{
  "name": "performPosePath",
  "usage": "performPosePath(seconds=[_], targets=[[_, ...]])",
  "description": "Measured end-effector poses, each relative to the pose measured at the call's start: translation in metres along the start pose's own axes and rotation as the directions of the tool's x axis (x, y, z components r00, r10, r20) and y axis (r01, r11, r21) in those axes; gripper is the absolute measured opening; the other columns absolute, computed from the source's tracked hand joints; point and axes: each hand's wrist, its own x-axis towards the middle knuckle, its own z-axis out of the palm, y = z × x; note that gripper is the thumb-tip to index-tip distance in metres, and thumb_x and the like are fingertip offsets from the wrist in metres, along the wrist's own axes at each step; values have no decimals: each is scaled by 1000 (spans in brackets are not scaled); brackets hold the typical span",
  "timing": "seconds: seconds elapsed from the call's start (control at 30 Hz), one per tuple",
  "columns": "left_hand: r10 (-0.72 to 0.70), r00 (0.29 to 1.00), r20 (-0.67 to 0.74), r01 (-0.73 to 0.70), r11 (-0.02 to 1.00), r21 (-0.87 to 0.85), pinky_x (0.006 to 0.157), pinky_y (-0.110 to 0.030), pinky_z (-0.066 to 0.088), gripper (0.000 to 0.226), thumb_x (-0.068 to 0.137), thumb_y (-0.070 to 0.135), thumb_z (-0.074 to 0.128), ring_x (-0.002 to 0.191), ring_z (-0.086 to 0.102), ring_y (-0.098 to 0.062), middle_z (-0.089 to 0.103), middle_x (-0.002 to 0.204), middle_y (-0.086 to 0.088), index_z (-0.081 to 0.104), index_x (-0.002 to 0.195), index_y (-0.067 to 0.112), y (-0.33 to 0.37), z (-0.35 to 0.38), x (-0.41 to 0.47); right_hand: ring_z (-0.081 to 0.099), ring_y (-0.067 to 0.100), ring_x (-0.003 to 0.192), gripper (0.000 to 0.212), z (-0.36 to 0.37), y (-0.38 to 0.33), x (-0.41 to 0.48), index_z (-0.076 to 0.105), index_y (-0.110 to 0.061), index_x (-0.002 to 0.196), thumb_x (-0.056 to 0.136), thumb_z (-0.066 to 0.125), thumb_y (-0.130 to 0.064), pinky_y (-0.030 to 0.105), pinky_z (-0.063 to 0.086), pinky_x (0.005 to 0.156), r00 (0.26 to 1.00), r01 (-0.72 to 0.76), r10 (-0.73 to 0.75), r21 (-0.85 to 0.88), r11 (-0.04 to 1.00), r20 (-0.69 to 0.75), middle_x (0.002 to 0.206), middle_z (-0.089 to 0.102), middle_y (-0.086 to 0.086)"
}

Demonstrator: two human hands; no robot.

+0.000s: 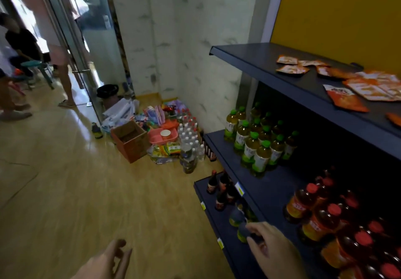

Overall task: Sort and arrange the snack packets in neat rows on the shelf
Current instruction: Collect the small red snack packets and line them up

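Observation:
Several orange and white snack packets (pixel 355 83) lie flat and scattered on the dark top shelf (pixel 282 76) at the upper right, some overlapping. My left hand (pixel 106 261) hangs at the bottom centre over the floor, fingers loosely curled, holding nothing. My right hand (pixel 273 248) is at the bottom right, in front of the lower shelves, with relaxed fingers and nothing in it. Both hands are far below the packets.
Green-capped bottles (pixel 258 142) and red-capped bottles (pixel 338 220) fill the middle shelf; small dark bottles (pixel 221 189) stand on the lowest. A cardboard box (pixel 130 139), pink basket and water bottles crowd the floor corner. People stand by the glass door at left.

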Motion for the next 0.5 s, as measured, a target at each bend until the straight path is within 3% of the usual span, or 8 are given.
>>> performPosePath(seconds=[0.07,0.1,0.17,0.27,0.3,0.37,0.4,0.5], targets=[[44,998,47,-43,999,-10,64,-12,45,11,84,41,58,72,60,-6,59,76,19,51,89,34,9,0,44,42,-7,100,29,7,-9,25,43,-67,89,92,47,-39,-1,32,74,996,-84,84,16,996,0,92,40,-53],[74,996,56,-73,997,-8,66,-14,46,12,85,40,58,71,60,-7,60,78,15,51,89,32,15,-1,68,39,-8,104,37,12,-10,38,40,-72,87,89,53,-38,-5,30,74,994,-111,111,-22,994,-8,101,25,-63],[128,991,23,-127,991,-43,60,-17,47,13,82,35,64,65,60,-9,58,70,13,53,82,28,25,-8,115,42,-8,101,37,20,-9,60,46,-61,89,79,67,-33,-11,24,72,984,-132,121,-74,988,-133,101,26,-64],[213,977,3,-213,977,-27,52,-17,40,14,80,31,66,59,56,-12,57,65,11,52,78,28,52,-23,182,34,-6,112,29,20,-21,92,39,-53,91,85,60,-34,-7,26,76,943,-211,197,-25,977,-267,106,16,-65],[251,968,-27,-252,967,-41,52,-20,39,15,78,28,68,57,54,-15,56,63,9,53,76,27,62,-28,202,31,-6,114,27,17,-29,101,41,-52,93,86,59,-34,-4,28,77,932,-247,235,-11,969,-277,103,25,-62],[329,942,-67,-334,938,-87,53,-22,41,15,75,23,72,54,55,-18,57,60,7,57,74,23,85,-36,237,46,-3,100,25,10,-35,111,54,-47,92,79,67,-30,4,34,75,880,-305,274,-18,952,-389,81,55,-39],[376,924,-62,-381,920,-94,54,-24,44,12,75,23,72,55,57,-17,58,61,7,60,75,22,99,-38,252,53,-3,93,22,6,-38,115,59,-43,93,78,68,-30,8,36,76,839,-345,305,-6,939,-451,83,57,-34],[532,846,-27,-530,837,-134,54,-21,43,8,77,23,70,56,57,-11,60,63,7,62,77,22,144,-42,279,55,-4,95,19,-15,-51,117,62,-38,102,84,63,-31,14,41,78,751,-441,394,41,897,-530,98,58,-27]])
